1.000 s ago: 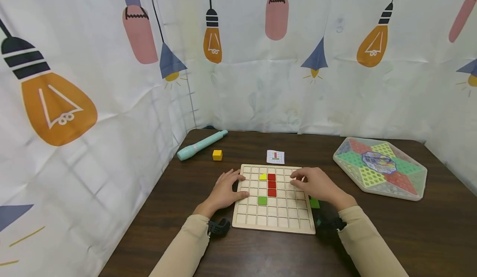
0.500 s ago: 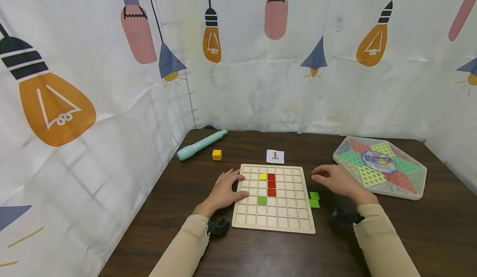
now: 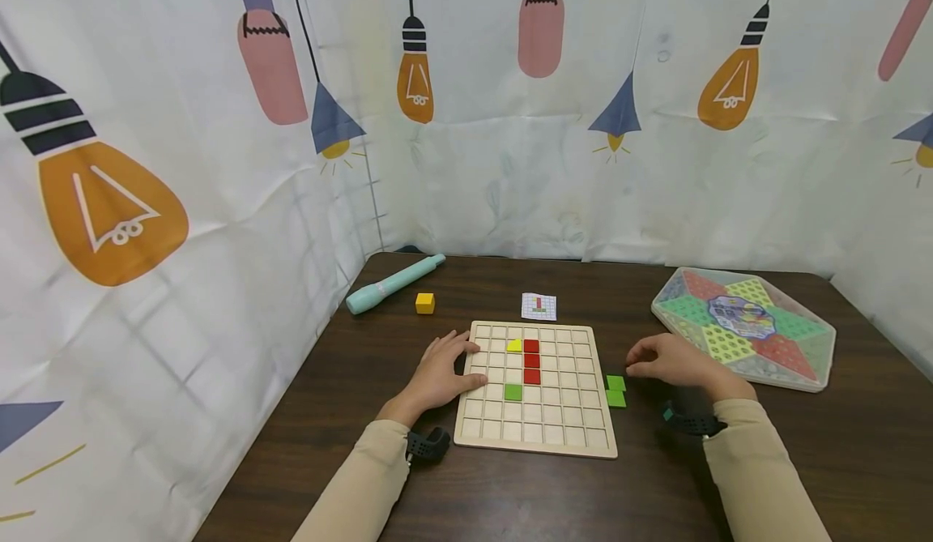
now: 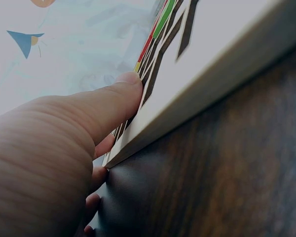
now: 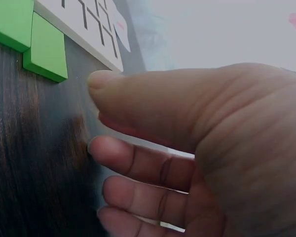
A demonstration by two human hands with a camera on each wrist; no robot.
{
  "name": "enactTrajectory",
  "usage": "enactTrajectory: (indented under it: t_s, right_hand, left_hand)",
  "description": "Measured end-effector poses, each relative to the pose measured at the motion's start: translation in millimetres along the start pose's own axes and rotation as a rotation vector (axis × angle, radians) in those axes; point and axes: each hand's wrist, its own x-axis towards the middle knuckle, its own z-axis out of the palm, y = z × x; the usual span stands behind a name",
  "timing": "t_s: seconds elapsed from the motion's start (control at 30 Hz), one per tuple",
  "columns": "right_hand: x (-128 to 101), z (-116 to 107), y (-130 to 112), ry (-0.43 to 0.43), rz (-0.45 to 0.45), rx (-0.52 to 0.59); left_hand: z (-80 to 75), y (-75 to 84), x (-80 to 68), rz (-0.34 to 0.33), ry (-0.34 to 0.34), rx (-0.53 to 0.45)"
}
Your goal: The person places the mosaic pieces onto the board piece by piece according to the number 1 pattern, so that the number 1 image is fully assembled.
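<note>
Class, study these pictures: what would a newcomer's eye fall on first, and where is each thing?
The wooden grid board at the table's centre, with a column of red tiles in it. The left hand rests on its left edge; the right hand hovers by two green tiles on the table just right of it. A colourful hexagonal game board lies far right.

Teal pen (image 3: 394,283), yellow cube (image 3: 425,303), pattern card (image 3: 538,306), hexagonal checkers box (image 3: 743,328) on dark worktop (image 3: 510,493); lamp-print curtain (image 3: 510,161) behind.
</note>
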Motion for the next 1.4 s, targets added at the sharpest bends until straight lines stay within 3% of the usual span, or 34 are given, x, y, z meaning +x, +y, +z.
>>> enactTrajectory:
  t_s: [0.33,0.63,0.97,1.4]
  right_hand:
    - [-6.8,0.1,-5.8,-0.059,-0.030,0.045]
    - [1.6,4.5,-9.0,-0.132,-0.063,0.069]
    - [5.6,9.0,-12.1,-0.087,-0.018,0.047]
    - [7.6,11.3,-8.7,-0.014,-0.038,0.031]
  left_hand:
    - [0.4,-0.8,-0.1,0.005,-0.006,-0.002]
    - [1.1,-2.1,0.3,0.006,0.003,-0.001]
    - [0.7,-2.7,0.6,0.000,0.003,-0.003]
    - [0.4,-1.4,0.5,-0.005,-0.003,-0.003]
